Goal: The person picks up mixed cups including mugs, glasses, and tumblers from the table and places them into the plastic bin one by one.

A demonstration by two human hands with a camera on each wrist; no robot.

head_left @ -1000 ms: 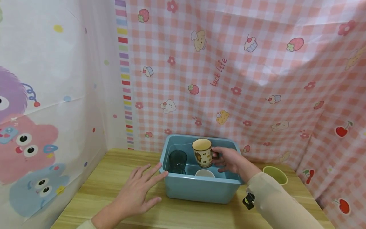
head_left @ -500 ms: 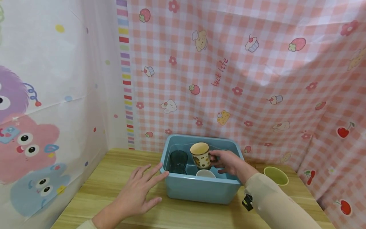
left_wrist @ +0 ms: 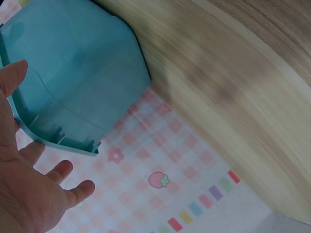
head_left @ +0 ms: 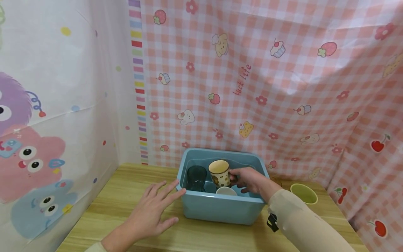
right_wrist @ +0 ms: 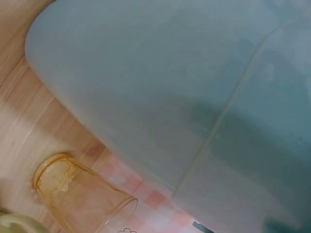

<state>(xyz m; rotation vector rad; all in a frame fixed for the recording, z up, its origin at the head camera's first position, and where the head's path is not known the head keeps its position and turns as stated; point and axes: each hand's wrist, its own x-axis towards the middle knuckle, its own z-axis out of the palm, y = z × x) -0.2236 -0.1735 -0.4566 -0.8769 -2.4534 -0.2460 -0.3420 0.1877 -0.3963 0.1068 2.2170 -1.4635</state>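
Fingers of the right hand point(head_left: 252, 180) gripped a patterned mug point(head_left: 219, 173) by its handle inside a blue bin point(head_left: 223, 209), near a dark glass point(head_left: 196, 177) and white cup point(head_left: 226, 191); the left hand point(head_left: 150, 210), fingers spread, touched the bin's rim

bin point(head_left: 223, 210): smooth plastic | mug point(head_left: 219, 177): ceramic-looking | table point(head_left: 118, 190): wood-grained | backdrop point(head_left: 239, 112): creased cloth | tumbler point(right_wrist: 85, 194): transparent

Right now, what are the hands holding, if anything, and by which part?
The right hand holds the patterned mug by its handle. The left hand grips nothing, spread at the blue tub rim.
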